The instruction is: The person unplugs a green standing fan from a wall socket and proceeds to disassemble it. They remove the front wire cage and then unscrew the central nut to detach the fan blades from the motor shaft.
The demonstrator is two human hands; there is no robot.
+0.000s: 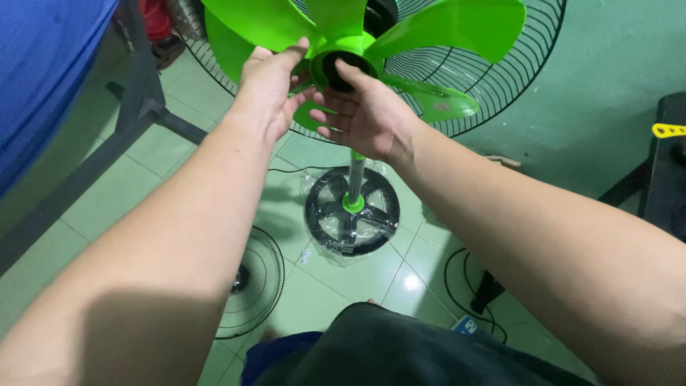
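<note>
While the green fan blade (371, 32) sits on the motor hub at the top of the view, in front of the black wire rear guard (500, 78), I have both hands up at its centre; my left hand (268, 86) lies with loose fingers (296, 50) spread over the left side of the hub, touching a blade root, gripping nothing that I can see; my right hand (368, 114) cups the hub from below, its thumb pressed to the dark round centre (343, 68), the other fingers curled but, as far as this angle lets me judge, not clamped on anything; below the hub the fan's pole (352, 179) drops to a round black base (351, 212) wrapped in clear plastic on the pale green tiled floor (107, 200); a second wire guard (257, 279) lies flat on the floor near my left forearm; a black cable (457, 286) loops on the tiles to the right; a blue cloth (43, 64) fills the upper left corner.
</note>
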